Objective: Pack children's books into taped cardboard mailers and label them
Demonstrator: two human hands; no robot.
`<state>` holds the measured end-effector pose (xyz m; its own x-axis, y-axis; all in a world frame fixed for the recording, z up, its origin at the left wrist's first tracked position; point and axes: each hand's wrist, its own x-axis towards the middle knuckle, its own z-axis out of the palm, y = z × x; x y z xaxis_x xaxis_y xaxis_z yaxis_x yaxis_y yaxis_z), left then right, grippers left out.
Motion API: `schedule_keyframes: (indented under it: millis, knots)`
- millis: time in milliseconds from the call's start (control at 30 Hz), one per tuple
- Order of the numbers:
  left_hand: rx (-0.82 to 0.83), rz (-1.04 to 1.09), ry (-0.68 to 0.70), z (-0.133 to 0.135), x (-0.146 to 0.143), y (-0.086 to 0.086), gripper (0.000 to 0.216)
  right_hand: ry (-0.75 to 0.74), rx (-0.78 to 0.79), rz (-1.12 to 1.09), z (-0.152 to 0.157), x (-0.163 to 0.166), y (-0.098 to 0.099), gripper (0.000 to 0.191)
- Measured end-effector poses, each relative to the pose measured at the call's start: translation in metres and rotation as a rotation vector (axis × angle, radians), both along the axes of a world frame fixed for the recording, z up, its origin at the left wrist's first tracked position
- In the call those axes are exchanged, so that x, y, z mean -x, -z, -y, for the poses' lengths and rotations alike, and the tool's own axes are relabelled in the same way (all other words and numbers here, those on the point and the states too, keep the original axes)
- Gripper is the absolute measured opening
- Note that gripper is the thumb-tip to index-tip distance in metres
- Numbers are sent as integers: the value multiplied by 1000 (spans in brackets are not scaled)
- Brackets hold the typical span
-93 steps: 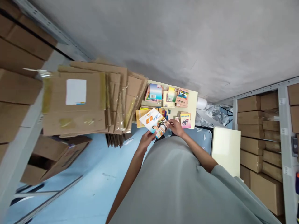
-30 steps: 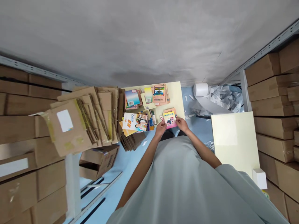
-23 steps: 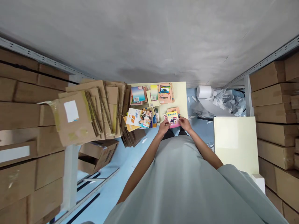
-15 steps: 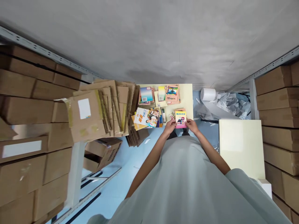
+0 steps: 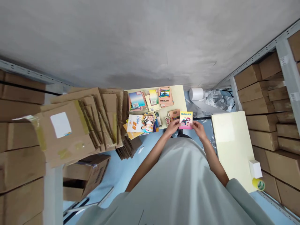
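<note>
I hold a small yellow and pink booklet (image 5: 186, 120) with both hands, just off the near right corner of a cream table (image 5: 180, 93). My left hand (image 5: 172, 127) grips its left edge and my right hand (image 5: 198, 128) grips its right edge, fingers closed on it. Next to it on the table lie an orange booklet (image 5: 174, 113), a large white and orange book (image 5: 138, 123), and stacks of small books (image 5: 150, 98) further back.
A leaning stack of flattened cardboard boxes (image 5: 79, 125) stands left of the table. Shelves of cartons (image 5: 264, 93) line the right side. A second cream table (image 5: 232, 143) holds a white box (image 5: 255, 168) and tape roll (image 5: 259, 184). A paper roll (image 5: 196, 93) and crumpled wrap lie on the blue floor.
Earlier both hands held the large white and orange book; it now lies on the table. The small yellow and pink booklet has been lifted off its pile and shifted right.
</note>
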<state>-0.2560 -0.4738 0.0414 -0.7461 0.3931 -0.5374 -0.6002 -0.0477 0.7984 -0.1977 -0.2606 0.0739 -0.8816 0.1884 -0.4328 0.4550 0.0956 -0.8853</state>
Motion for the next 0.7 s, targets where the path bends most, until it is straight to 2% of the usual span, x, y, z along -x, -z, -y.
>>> schedule_keyframes:
  millis: [167, 267, 367, 467, 700]
  knots:
    - [-97, -57, 138, -1, 4, -5, 38, 117, -14, -39, 12, -23, -30, 54]
    - [-123, -78, 198, 1, 2, -5, 34, 168, -25, -63, 19, -34, -36, 52]
    - [-97, -103, 202, 7, 2, 0, 33, 157, -26, -45, 26, -38, -29, 53]
    - [-57, -111, 164, 20, 4, 5, 34, 112, -21, 2, 33, -31, -14, 56]
    - [99, -94, 18, 54, 10, 18, 26, -20, -56, 67, 48, 15, 17, 58]
